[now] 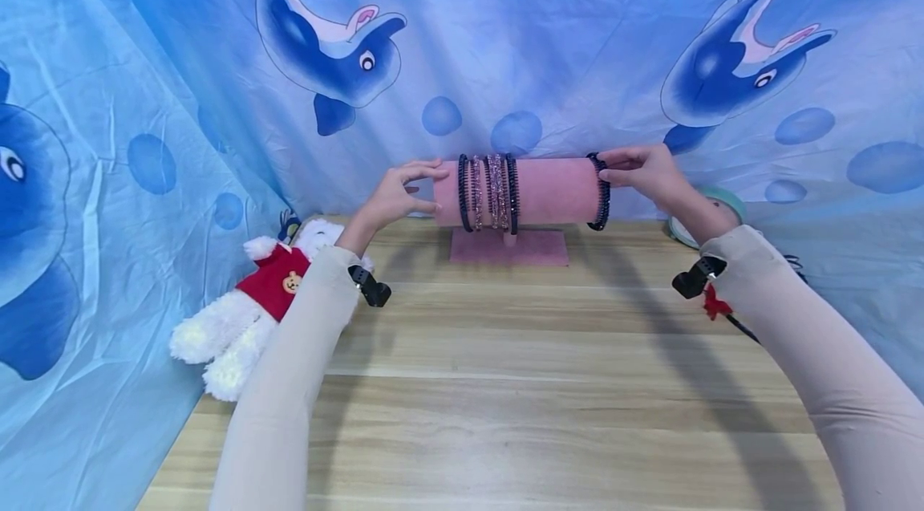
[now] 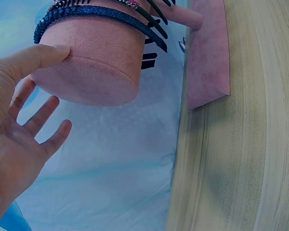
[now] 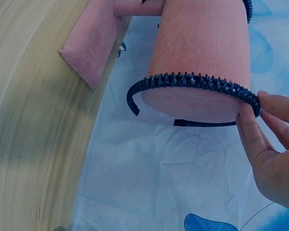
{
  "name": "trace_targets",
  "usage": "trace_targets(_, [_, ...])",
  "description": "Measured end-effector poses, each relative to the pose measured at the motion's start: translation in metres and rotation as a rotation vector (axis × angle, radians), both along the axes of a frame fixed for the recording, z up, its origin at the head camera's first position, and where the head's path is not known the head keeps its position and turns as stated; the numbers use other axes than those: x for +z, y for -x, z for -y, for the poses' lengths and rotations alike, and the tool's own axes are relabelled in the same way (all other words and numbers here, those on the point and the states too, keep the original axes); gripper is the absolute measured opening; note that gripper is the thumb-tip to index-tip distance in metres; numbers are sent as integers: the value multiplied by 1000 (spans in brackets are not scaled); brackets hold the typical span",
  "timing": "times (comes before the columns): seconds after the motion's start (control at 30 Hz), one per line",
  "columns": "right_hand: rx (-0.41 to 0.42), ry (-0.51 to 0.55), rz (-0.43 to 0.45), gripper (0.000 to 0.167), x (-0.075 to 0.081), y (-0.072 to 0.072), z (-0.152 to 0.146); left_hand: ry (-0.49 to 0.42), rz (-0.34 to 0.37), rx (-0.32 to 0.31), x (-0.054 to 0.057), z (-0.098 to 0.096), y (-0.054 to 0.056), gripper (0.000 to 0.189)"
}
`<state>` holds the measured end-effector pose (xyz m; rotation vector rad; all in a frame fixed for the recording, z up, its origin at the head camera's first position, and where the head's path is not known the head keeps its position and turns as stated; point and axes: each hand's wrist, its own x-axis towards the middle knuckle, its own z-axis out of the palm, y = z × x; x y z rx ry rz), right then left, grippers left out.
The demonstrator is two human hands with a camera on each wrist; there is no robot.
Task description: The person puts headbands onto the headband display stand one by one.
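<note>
A pink padded roll on a flat-based stand carries several headbands, some dark and some glittery pink. My right hand pinches a dark beaded headband between thumb and fingers. That headband sits around the roll's right end, its two tips hanging apart in the right wrist view. At the left end, my left hand holds the roll, its thumb lying on the pink surface and the forefinger partly hidden behind it. The remaining left fingers are spread beside the end. A dark blue headband is close by the thumb.
The stand's pink base rests at the back of the wooden table, near the blue dolphin curtain. A white plush toy in a red top lies at left. A pale green round object is partly behind the right forearm.
</note>
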<state>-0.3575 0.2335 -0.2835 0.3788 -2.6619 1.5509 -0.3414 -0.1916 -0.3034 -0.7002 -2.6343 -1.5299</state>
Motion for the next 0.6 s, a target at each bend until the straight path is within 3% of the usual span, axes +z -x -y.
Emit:
trace_targets(0.33, [8,-85,33,50,-1,1,-2,-8,4,-5,0,0,1,63])
trace_targets(0.57, [51,-132,39,63,-3,-5,-5,-15,-19,7,-24,7,29,67])
trace_targets(0.6, [59,-148,26,64,-4,-6,-5,-19,-21,6,-24,8,29,67])
